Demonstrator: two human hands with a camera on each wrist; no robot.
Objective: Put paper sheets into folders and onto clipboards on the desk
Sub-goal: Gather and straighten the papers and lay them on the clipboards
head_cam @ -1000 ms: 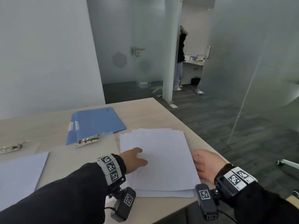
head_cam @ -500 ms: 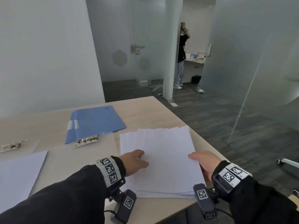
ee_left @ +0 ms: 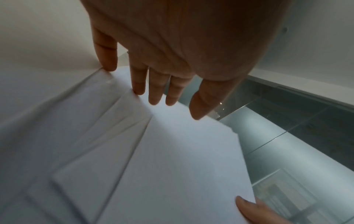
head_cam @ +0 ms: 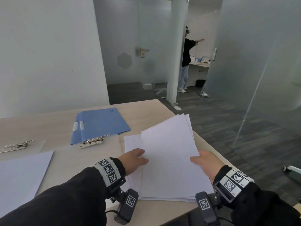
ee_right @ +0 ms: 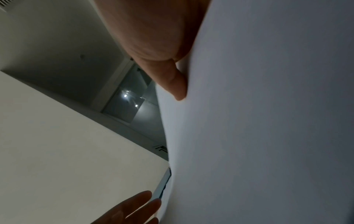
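A stack of white paper (head_cam: 132,143) lies at the desk's right end. My right hand (head_cam: 203,162) pinches the right edge of a few upper sheets (head_cam: 169,152), thumb on top, and holds them raised and skewed over the stack. The right wrist view shows that thumb (ee_right: 172,81) on the lifted sheets (ee_right: 268,121). My left hand (head_cam: 136,159) reaches in from the left with straight fingers (ee_left: 138,84) touching the lower sheets (ee_left: 95,128), beside the lifted sheets (ee_left: 182,166). Two blue folders (head_cam: 101,126) lie behind. A clipboard (head_cam: 97,160) with a metal clip (head_cam: 93,141) sits left of the stack.
A second metal clip (head_cam: 17,145) and a white sheet (head_cam: 21,173) lie at the far left. The desk's right edge (head_cam: 215,152) runs just beside my right hand. Frosted glass walls stand beyond, a person (head_cam: 187,59) stands in the far doorway, and a chair base (head_cam: 291,168) is at right.
My right hand has taken hold of the upper sheets' right edge and raised them, turning them clockwise off the stack. My left hand has stayed at the stack's left side.
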